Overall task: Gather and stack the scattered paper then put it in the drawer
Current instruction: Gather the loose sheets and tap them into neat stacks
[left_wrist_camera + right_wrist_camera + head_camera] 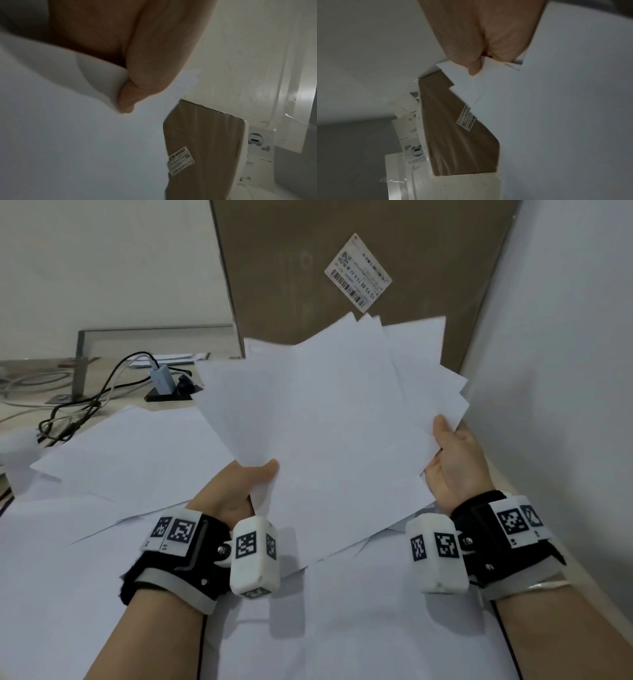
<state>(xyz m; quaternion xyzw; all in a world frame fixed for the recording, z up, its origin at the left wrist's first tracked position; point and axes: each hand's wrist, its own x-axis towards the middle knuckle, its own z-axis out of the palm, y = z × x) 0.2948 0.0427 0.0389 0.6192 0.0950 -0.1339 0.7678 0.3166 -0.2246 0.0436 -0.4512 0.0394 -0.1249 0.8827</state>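
A fanned, uneven bundle of white paper sheets (329, 419) is held up off the desk between both hands. My left hand (239, 491) pinches its lower left edge, thumb on top; the left wrist view shows that thumb (137, 88) pressed on the paper (77, 135). My right hand (452, 463) grips the right edge, thumb over the sheets; in the right wrist view the thumb (471, 60) lies on the staggered corners of the paper (556, 121). More loose white sheets (137, 446) lie spread over the desk below. No drawer is in view.
A large brown cardboard panel (359, 268) with a barcode label (358, 272) leans against the wall behind the bundle. At the back left are tangled cables (78, 409), a small grey adapter (161, 378) and a metal frame (82, 361). A white wall (565, 371) stands close on the right.
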